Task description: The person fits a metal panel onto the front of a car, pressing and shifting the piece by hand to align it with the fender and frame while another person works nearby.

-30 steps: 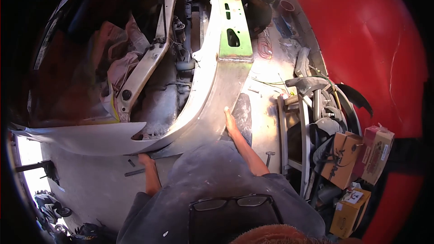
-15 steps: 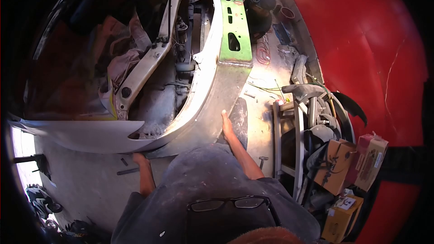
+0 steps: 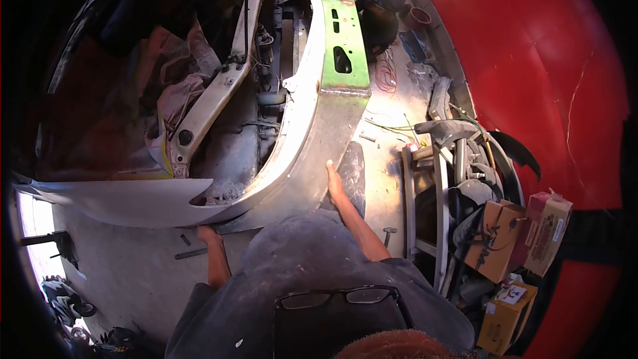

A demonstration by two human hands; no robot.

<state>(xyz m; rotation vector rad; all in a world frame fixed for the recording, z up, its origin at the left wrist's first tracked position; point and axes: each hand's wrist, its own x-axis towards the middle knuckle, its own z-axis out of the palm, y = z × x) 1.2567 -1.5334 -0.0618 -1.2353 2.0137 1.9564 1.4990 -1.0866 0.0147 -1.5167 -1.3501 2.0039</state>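
Note:
A bare grey metal panel [image 3: 325, 126] curves along the white body edge [image 3: 298, 136] of a car and continues into a green section with cut-out holes [image 3: 343, 33]. My right hand [image 3: 335, 183] grips the panel's outer edge, thumb on top and the other fingers mostly hidden. Down at the panel's lower end, beside the white front section [image 3: 126, 201], my left hand [image 3: 209, 235] is closed at the edge; its fingertips are out of sight underneath. My torso leans close against the panel between both hands.
A hammer [image 3: 389, 234] and a dark bar [image 3: 191, 253] lie on the floor. To the right stand a metal rack [image 3: 440, 199] with parts and several cardboard boxes [image 3: 495, 240], near a large red panel [image 3: 531, 80]. A dark tank-like object [image 3: 380, 26] sits beyond the green section.
The view has shifted very slightly. Both hands stay at the same places on the panel edge, and the panel has not visibly moved.

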